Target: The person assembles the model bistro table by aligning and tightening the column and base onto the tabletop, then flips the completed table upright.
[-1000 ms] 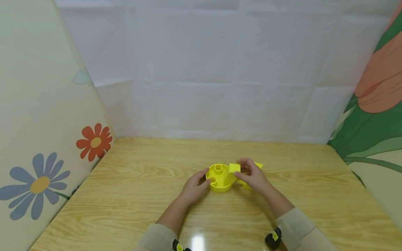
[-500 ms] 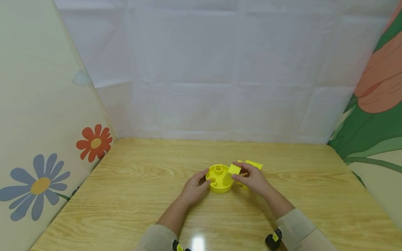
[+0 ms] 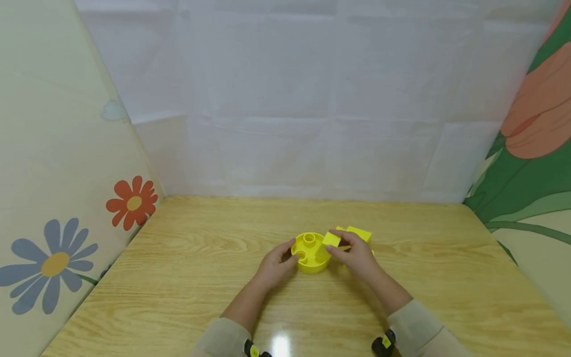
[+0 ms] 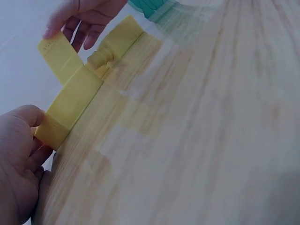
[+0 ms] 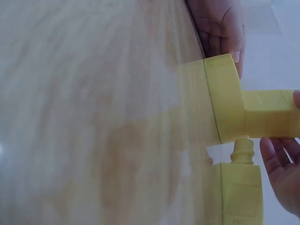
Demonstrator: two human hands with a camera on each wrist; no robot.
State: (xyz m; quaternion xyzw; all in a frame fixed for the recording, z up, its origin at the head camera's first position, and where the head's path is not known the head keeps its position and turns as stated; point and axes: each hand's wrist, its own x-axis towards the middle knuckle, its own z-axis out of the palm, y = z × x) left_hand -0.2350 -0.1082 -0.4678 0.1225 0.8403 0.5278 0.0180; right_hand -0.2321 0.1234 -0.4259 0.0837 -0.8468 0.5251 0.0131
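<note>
Pieces of yellow plastic [image 3: 359,233] lie just past your right hand [image 3: 359,255], which covers part of them; one shows a ribbed knob [image 5: 242,151] near the wall of the round dish [image 3: 312,269]. That hand pinches a tilted yellow block [image 3: 331,240] between thumb and fingers at the dish's right side, while your left hand [image 3: 274,267] grips the opposite rim. You can't see the block's lower end, so whether it's seated can't be told. Something green [image 4: 147,7] is cut off at the left wrist view's top. The table [image 3: 169,287] stretches wide either side of you; a white sheet [image 3: 276,99] hangs behind its far edge, well apart from the dish.
</note>
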